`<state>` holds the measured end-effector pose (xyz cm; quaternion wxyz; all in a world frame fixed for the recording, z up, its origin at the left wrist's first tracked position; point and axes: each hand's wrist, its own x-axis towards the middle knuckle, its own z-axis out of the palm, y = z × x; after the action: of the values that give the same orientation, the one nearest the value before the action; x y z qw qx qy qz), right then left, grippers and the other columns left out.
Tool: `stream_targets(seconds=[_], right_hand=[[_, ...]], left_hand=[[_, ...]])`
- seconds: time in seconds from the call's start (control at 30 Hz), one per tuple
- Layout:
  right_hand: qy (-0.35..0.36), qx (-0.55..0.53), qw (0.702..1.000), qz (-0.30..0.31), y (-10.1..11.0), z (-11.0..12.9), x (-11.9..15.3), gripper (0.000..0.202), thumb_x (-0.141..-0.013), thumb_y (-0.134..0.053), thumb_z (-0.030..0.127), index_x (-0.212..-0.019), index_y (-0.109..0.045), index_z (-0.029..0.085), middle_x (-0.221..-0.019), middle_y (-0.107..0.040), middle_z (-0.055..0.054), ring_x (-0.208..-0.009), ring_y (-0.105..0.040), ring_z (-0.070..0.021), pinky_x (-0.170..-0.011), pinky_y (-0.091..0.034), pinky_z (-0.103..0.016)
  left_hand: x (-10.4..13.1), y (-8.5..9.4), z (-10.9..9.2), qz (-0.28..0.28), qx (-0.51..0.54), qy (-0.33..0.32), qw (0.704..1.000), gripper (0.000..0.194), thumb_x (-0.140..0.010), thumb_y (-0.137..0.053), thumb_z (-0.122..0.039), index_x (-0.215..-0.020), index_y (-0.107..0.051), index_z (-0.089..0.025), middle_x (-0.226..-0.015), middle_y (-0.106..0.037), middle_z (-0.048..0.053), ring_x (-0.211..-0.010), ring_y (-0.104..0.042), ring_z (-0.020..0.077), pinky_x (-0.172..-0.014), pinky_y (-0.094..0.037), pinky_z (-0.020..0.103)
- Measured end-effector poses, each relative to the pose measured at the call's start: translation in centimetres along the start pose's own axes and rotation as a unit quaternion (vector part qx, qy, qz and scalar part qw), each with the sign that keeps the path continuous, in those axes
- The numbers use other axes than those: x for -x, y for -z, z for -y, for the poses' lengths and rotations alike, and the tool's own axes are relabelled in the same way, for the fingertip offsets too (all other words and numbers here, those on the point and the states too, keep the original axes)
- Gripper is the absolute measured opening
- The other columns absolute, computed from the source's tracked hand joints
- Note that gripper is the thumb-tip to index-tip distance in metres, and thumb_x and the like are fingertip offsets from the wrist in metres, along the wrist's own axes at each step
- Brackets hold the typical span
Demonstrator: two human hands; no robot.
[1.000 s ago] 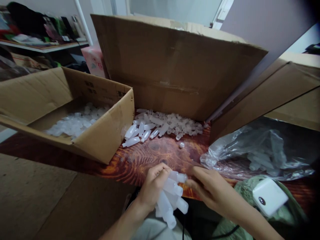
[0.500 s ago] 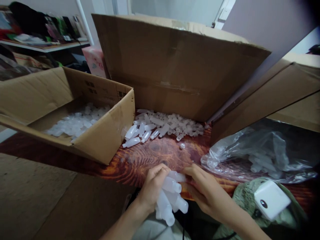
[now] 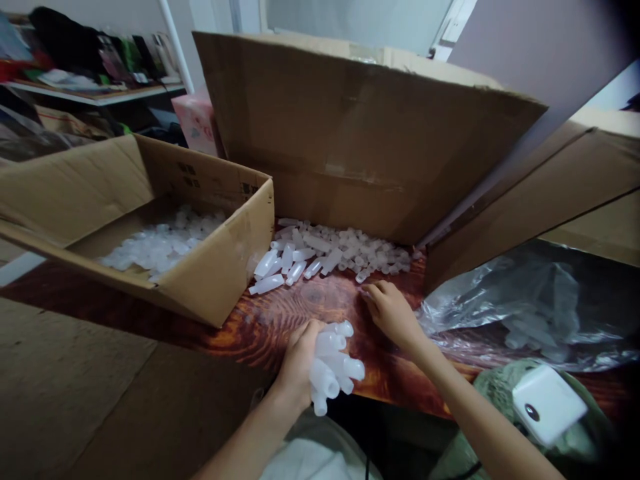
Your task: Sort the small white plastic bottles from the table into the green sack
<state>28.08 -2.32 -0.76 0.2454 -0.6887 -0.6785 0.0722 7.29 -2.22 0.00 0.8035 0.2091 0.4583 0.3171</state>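
The left hand is near the front edge of the surface, around the middle of it. Its fingers are curled closed around a bundle, with the knuckles turned up and to the left. The left forearm comes up from the bottom of the view and leans to the right. The right hand is further from the front edge, palm down, fingers bent, fingertips on the surface. The right forearm runs from the lower right, crossing the front edge, bare to the wrist.
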Motion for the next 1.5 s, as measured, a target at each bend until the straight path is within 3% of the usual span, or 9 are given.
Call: stream_targets(seconds=[0.2, 0.37, 0.73, 0.9, 0.97, 1.1, 1.27, 1.4, 1.5], right_hand=[[0.044, -0.103, 0.993, 0.03, 4.0, 4.7, 1.7, 0.024, -0.095, -0.05, 0.029, -0.116, -0.059, 0.019, -0.105, -0.065, -0.009, -0.093, -0.061, -0.0196, -0.082, -0.051, -0.033], [0.128, -0.16, 0.974, 0.093, 6.3, 8.3, 2.5, 0.02, -0.093, -0.054, 0.02, -0.111, -0.061, 0.022, -0.103, -0.066, -0.007, -0.096, -0.061, -0.0181, -0.081, -0.051, -0.029], [0.172, -0.075, 0.969, 0.158, 7.0, 9.3, 3.0, 0.014, -0.093, -0.051, 0.015, -0.104, -0.057, 0.02, -0.095, -0.06, -0.008, -0.086, -0.055, -0.0202, -0.072, -0.049, -0.031], [0.169, -0.11, 0.958, 0.203, 7.2, 9.9, 2.6, 0.022, -0.092, -0.046, 0.008, -0.108, -0.054, 0.021, -0.107, -0.056, -0.008, -0.098, -0.055, -0.0175, -0.082, -0.047, -0.027], [0.168, -0.081, 0.964, 0.191, 7.0, 9.8, 2.5, 0.009, -0.094, -0.048, 0.015, -0.099, -0.055, 0.019, -0.096, -0.058, -0.007, -0.087, -0.057, -0.0171, -0.073, -0.047, -0.026], [0.182, 0.022, 0.973, 0.14, 7.2, 9.6, 2.2, 0.023, -0.097, -0.048, 0.03, -0.077, -0.054, 0.019, -0.068, -0.053, -0.002, -0.063, -0.052, -0.0162, -0.058, -0.04, -0.027], [0.151, -0.052, 0.957, 0.241, 8.2, 9.8, 2.2, 0.01, -0.095, -0.051, 0.023, -0.104, -0.054, 0.021, -0.098, -0.058, -0.005, -0.081, -0.057, -0.0151, -0.068, -0.045, -0.024], [0.143, 0.011, 0.978, 0.15, 7.7, 9.7, 2.3, 0.026, -0.097, -0.046, 0.029, -0.074, -0.053, 0.019, -0.067, -0.051, 0.0, -0.057, -0.048, -0.0133, -0.053, -0.034, -0.025], [0.146, -0.026, 0.975, 0.168, 7.4, 9.5, 2.3, 0.011, -0.095, -0.053, 0.028, -0.089, -0.055, 0.019, -0.081, -0.057, -0.003, -0.07, -0.055, -0.0141, -0.06, -0.039, -0.023]], left_hand=[[-0.2, -0.2, 0.0, -0.001, 0.015, 0.017, 1.0, 0.027, -0.072, -0.059, -0.042, -0.08, -0.058, -0.017, -0.058, -0.057, -0.001, -0.047, -0.057, 0.015, -0.044, -0.044, 0.024], [-0.2, -0.5, 0.2, -0.004, 0.016, -0.004, 1.0, 0.021, -0.069, -0.061, -0.037, -0.071, -0.053, -0.017, -0.059, -0.058, 0.0, -0.048, -0.054, 0.0132, -0.047, -0.041, 0.023], [-0.1, -0.2, 0.6, 0.022, 0.04, -0.006, 0.999, 0.015, -0.066, -0.061, -0.03, -0.068, -0.053, -0.017, -0.059, -0.053, -0.003, -0.051, -0.049, 0.01, -0.048, -0.036, 0.02], [0.1, -0.3, 0.4, 0.043, 0.045, 0.012, 0.998, 0.016, -0.067, -0.059, -0.032, -0.064, -0.05, -0.018, -0.055, -0.049, -0.005, -0.046, -0.045, 0.009, -0.047, -0.034, 0.021], [0.3, -0.3, 0.4, 0.041, 0.043, 0.018, 0.998, 0.017, -0.066, -0.06, -0.031, -0.063, -0.049, -0.018, -0.053, -0.048, -0.005, -0.045, -0.043, 0.0086, -0.046, -0.032, 0.021], [0.5, -0.3, 0.3, 0.038, 0.037, 0.027, 0.998, 0.017, -0.066, -0.06, -0.03, -0.064, -0.048, -0.019, -0.053, -0.048, -0.005, -0.045, -0.043, 0.0085, -0.046, -0.032, 0.021], [0.5, -0.3, 0.3, 0.039, 0.035, 0.036, 0.998, 0.017, -0.067, -0.06, -0.032, -0.066, -0.05, -0.019, -0.055, -0.05, -0.004, -0.047, -0.046, 0.0105, -0.047, -0.033, 0.022], [0.5, -0.3, 0.6, 0.04, 0.037, 0.032, 0.998, 0.017, -0.066, -0.06, -0.03, -0.064, -0.047, -0.019, -0.054, -0.047, -0.006, -0.046, -0.042, 0.0086, -0.047, -0.032, 0.021], [0.4, -0.3, 0.7, 0.05, 0.037, 0.031, 0.998, 0.016, -0.068, -0.06, -0.031, -0.068, -0.05, -0.019, -0.057, -0.051, -0.004, -0.048, -0.045, 0.0098, -0.047, -0.035, 0.021]])
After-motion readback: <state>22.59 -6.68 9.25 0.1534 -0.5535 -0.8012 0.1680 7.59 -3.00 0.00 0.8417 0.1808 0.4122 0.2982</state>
